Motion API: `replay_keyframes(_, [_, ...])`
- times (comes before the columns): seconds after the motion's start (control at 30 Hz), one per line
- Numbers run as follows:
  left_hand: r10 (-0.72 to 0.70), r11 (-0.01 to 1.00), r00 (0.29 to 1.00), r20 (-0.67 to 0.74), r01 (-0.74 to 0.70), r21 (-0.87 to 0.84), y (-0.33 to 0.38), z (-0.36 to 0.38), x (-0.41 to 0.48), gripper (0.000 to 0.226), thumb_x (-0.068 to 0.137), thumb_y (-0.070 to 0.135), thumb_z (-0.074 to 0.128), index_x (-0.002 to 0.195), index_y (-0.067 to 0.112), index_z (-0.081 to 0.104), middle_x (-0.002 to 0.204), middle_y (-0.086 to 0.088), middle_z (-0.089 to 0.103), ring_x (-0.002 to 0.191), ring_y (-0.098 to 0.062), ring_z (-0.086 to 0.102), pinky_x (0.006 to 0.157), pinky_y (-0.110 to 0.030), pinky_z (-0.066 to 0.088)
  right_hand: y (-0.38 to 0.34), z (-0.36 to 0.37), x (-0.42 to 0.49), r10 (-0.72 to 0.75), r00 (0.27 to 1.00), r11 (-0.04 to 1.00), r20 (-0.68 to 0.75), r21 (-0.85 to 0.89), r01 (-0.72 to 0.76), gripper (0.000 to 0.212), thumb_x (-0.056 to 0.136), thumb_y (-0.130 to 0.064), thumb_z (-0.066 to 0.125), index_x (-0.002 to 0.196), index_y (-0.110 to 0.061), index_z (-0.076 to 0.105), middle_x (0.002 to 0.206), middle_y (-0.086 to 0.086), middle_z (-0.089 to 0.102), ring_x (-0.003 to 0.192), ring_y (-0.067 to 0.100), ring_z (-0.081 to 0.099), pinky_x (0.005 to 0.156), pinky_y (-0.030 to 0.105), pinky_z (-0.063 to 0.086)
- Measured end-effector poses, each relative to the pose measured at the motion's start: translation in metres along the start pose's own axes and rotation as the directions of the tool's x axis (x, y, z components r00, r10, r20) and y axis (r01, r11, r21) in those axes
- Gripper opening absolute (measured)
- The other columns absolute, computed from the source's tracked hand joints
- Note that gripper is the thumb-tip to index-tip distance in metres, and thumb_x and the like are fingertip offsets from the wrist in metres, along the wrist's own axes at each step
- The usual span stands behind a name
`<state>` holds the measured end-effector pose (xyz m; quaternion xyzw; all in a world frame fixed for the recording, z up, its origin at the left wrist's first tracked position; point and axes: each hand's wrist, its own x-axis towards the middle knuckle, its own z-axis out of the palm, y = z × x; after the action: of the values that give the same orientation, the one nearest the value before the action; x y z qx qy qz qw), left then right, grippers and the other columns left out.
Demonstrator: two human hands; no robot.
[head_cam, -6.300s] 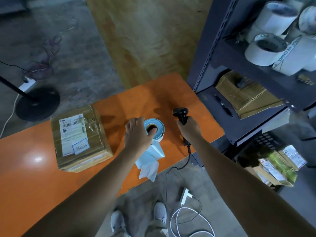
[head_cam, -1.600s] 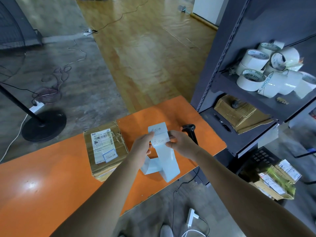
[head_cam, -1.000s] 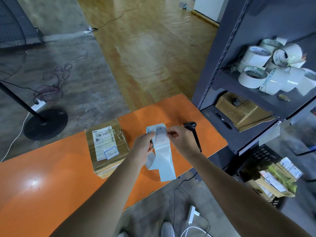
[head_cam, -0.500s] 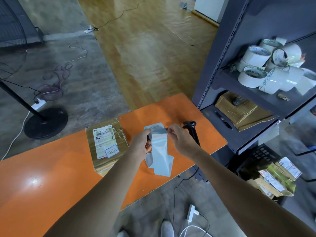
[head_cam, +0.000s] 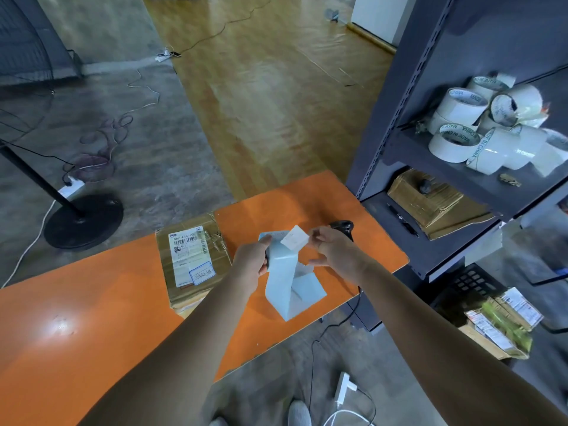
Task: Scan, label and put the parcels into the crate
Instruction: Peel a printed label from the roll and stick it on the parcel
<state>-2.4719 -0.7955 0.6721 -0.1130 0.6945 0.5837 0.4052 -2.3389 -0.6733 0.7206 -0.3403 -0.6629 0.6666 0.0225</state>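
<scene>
A brown taped parcel (head_cam: 192, 261) with a white shipping label and a small blue-edged sticker lies on the orange table (head_cam: 76, 327). Above the table's right part, my left hand (head_cam: 253, 261) grips the label roll, whose pale blue backing strip (head_cam: 287, 284) hangs down to the table. My right hand (head_cam: 330, 249) pinches a small white label (head_cam: 295, 238) that stands partly peeled off the strip. The black barcode scanner (head_cam: 342, 227) lies on the table just behind my right hand. A black crate (head_cam: 470, 281) with several parcels (head_cam: 498, 327) sits on the floor at the right.
A dark metal shelf unit (head_cam: 408, 124) stands right of the table, with white tape rolls (head_cam: 479, 130), a flat cardboard pack (head_cam: 430, 198) and a pen. A fan stand base (head_cam: 83, 221) and cables lie on the floor at left. The scanner cable hangs off the table's front edge.
My right hand has peeled a white label up off the backing strip and drawn it to the right. My left hand keeps hold of the roll. The parcel has not moved.
</scene>
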Motion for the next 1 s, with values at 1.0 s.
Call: replay_keyframes(1.0, [0.370, 0.868, 0.918, 0.143, -0.397, 0.300, 0.002, -0.007, -0.018, 0.008, 0.089, 0.019, 0.064, 0.092, 0.012, 0.068, 0.084, -0.003, 0.068, 0.075, -0.015, 0.061, 0.069, -0.030, 0.051, 0.017, -0.005, 0.026, 0.084, 0.994, 0.929, -0.064, -0.356, -0.101, 0.010, 0.097, -0.026, 0.058, 0.103, -0.031, 0.053, 0.103, -0.001, 0.055, 0.096, 0.020, 0.059, 0.084, 0.039, 0.058])
